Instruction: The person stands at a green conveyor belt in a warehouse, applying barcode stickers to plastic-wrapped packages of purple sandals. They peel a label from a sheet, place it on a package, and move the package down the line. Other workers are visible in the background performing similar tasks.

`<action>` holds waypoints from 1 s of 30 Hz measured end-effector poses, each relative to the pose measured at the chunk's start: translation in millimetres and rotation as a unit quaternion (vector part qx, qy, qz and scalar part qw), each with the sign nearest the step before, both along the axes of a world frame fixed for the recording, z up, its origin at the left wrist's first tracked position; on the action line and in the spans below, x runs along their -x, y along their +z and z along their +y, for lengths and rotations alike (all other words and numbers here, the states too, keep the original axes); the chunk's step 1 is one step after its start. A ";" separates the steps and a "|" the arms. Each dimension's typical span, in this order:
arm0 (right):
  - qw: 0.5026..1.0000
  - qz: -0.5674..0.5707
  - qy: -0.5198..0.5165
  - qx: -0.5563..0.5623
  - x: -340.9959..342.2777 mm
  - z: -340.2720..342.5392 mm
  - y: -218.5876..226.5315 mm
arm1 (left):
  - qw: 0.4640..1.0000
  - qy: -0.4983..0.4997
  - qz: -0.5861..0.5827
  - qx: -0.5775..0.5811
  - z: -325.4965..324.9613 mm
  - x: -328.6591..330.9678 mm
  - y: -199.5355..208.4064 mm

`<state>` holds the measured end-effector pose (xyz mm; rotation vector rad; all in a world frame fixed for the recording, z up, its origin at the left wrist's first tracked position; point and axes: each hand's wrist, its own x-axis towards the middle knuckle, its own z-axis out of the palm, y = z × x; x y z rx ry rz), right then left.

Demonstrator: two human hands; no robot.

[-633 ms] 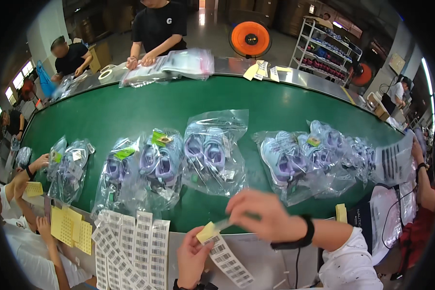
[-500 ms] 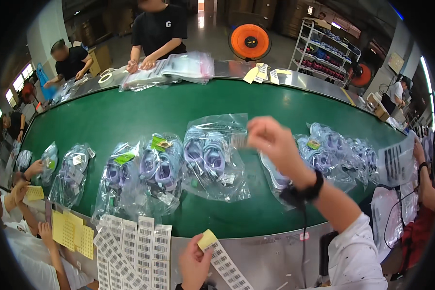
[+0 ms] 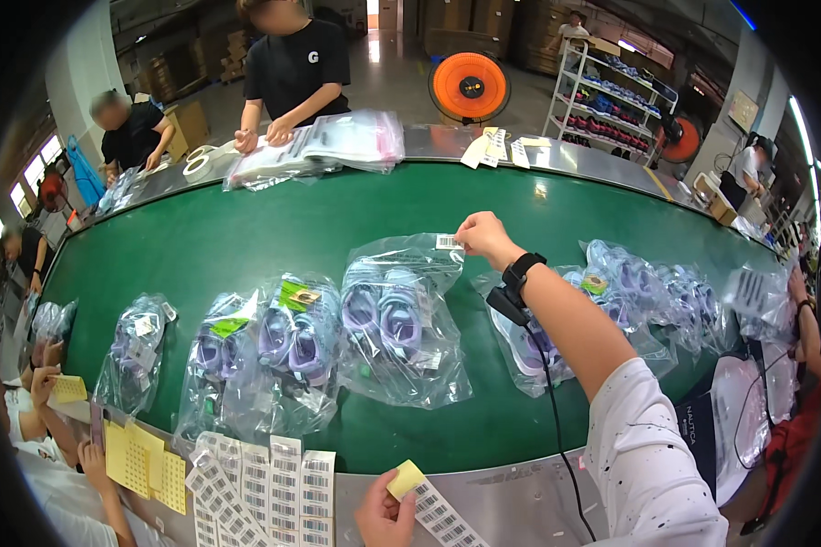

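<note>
In the middle lies a clear plastic bag (image 3: 374, 374) with a pair of light blue and purple shoes (image 3: 399, 314) in it. My right hand (image 3: 486, 237) is at that bag's upper right corner, thumb and fingertips pinched on the edge of a small white barcode sticker (image 3: 447, 242). The sticker lies against the plastic; whether it is fully stuck down I cannot tell. Low in the view, my left hand (image 3: 385, 515) holds a strip of barcode stickers (image 3: 442, 518) by its bare yellow end. A black band with a cable is round my right wrist.
More bagged shoes (image 3: 301, 328) lie left and right along the green belt (image 3: 246, 219). Barcode sheets (image 3: 283, 492) and yellow sticker sheets (image 3: 135, 456) hang over the near metal edge. A co-worker (image 3: 296, 73) handles flat plastic bags (image 3: 337, 141) across the belt. Other workers' hands are at both sides.
My right hand has moved up and left onto the bag's corner, where the sticker now shows. My left hand still holds the strip. At far left, a bagged shoe has left its place.
</note>
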<state>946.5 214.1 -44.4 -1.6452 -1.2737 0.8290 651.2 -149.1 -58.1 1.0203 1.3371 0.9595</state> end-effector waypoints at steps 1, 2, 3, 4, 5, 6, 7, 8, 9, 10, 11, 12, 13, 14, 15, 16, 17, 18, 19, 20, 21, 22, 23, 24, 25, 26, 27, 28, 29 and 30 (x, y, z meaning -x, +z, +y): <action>1.000 0.001 -0.013 -0.010 2.2 -0.6 -1.1 | 1.000 -0.002 0.004 0.003 0.0 -1.4 0.8; 1.000 -0.008 -0.010 -0.010 2.7 -1.9 -1.6 | 1.000 0.000 -0.004 0.003 -0.2 -3.1 -0.7; 1.000 -0.017 -0.008 -0.010 2.4 -3.9 -1.8 | 1.000 0.002 -0.012 0.003 -0.8 -5.0 -3.1; 1.000 -0.024 -0.003 -0.013 6.3 -4.9 0.9 | 1.000 0.007 -0.018 0.001 -1.1 -5.5 -3.6; 0.999 -0.036 0.000 -0.002 9.4 -6.6 3.7 | 1.000 0.003 -0.009 -0.002 -1.2 -5.8 -3.2; 1.000 -0.028 -0.003 -0.009 10.2 -12.3 5.4 | 1.000 -0.001 0.001 -0.006 -1.3 -6.0 -2.7; 1.000 -0.022 -0.004 -0.018 12.1 -18.8 6.9 | 1.000 -0.003 0.009 -0.010 -1.9 -6.2 -2.1; 1.000 -0.016 -0.006 -0.026 12.5 -23.6 10.4 | 1.000 0.000 0.002 -0.017 -1.9 -7.3 -3.1; 0.999 0.026 0.024 -0.004 4.0 -27.9 19.8 | 1.000 0.002 -0.004 -0.024 -1.3 -9.3 -5.3; 0.999 0.034 0.017 0.009 -7.9 -34.4 28.0 | 1.000 0.001 -0.012 -0.029 -2.0 -11.0 -6.5; 0.998 0.054 0.034 0.019 -12.9 -44.3 38.4 | 1.000 0.010 -0.005 -0.024 -2.5 -10.8 -4.6; 0.996 0.075 0.050 0.030 -20.5 -56.8 49.3 | 1.000 0.019 0.003 -0.019 -1.8 -11.1 -1.6; 0.995 0.051 0.085 0.032 -32.9 -71.5 61.5 | 0.999 0.028 0.006 -0.013 -2.6 -12.9 0.2; 0.993 0.023 0.114 0.036 -51.7 -88.0 70.1 | 0.999 0.020 0.024 -0.018 -3.8 -13.1 -1.4; 0.991 -0.015 0.124 0.037 -69.4 -100.7 68.7 | 0.999 0.015 0.046 -0.021 -5.4 -10.9 -3.8; 0.989 -0.054 0.133 0.036 -84.5 -115.2 66.8 | 0.997 0.009 0.067 -0.027 -5.8 -8.5 -5.5; 0.990 -0.070 0.119 0.021 -107.5 -133.1 56.7 | 0.998 0.011 0.053 -0.021 -5.4 -10.9 -1.3; 0.991 -0.088 0.102 0.005 -128.8 -150.6 38.2 | 0.999 0.009 0.037 -0.018 -5.7 -15.0 6.6; 0.992 -0.096 0.075 0.013 -135.9 -166.2 18.9 | 0.999 0.012 0.025 -0.016 -5.4 -17.8 11.4; 0.993 -0.102 0.049 0.018 -140.1 -179.3 4.3 | 0.999 0.023 0.007 -0.022 -5.4 -18.4 11.3; 0.990 -0.125 0.057 0.037 -143.6 -187.6 -3.3 | 0.999 0.031 -0.011 -0.029 -7.5 -19.6 8.6; 0.986 -0.145 0.063 0.059 -142.1 -195.2 -10.2 | 0.998 0.038 -0.027 -0.033 -7.5 -21.7 8.5; 0.991 -0.102 0.066 0.054 -130.4 -200.0 -20.8 | 0.999 0.034 -0.005 -0.032 -7.3 -23.4 17.5; 0.995 -0.056 0.071 0.049 -113.8 -199.9 -27.0 | 0.999 0.033 -0.008 -0.034 -6.1 -25.2 16.2; 0.991 -0.105 0.079 0.009 -97.9 -197.2 -30.6 | 0.999 0.033 -0.006 -0.032 -7.4 -25.0 9.7; 0.984 -0.155 0.081 -0.031 -88.6 -195.2 -30.9 | 0.999 0.030 -0.006 -0.033 -8.2 -28.6 5.7; 0.992 -0.095 0.087 -0.003 -81.7 -195.2 -28.4 | 0.999 0.024 -0.006 -0.035 -9.6 -33.2 5.4; 0.995 -0.030 0.097 0.022 -69.0 -192.5 -27.6 | 0.999 0.020 -0.001 -0.038 -9.7 -35.1 6.2; 0.992 -0.001 0.127 0.007 -50.5 -191.1 -30.9 | 0.999 0.019 0.005 -0.040 -11.1 -35.2 5.8; 0.987 0.026 0.158 -0.009 -30.9 -191.3 -34.4 | 0.998 0.023 -0.006 -0.061 -11.5 -35.0 -0.8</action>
